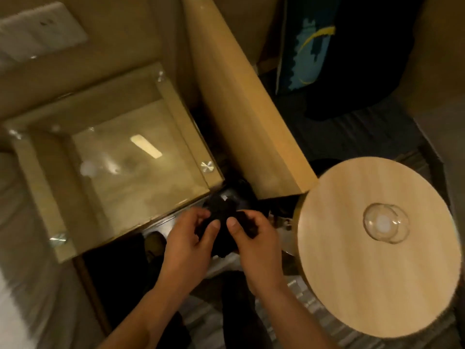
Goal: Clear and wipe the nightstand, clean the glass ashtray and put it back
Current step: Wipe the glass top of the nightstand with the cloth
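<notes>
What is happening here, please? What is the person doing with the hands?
A person is holding a black cloth in front of them. The left hand and the right hand both pinch it, near the front corner of the glass-topped nightstand. The glass ashtray is not on the nightstand. It sits off to the right on a round wooden table. No hand is touching it.

no text, label or number can be read anywhere, perhaps because the whole view is blurred.
</notes>
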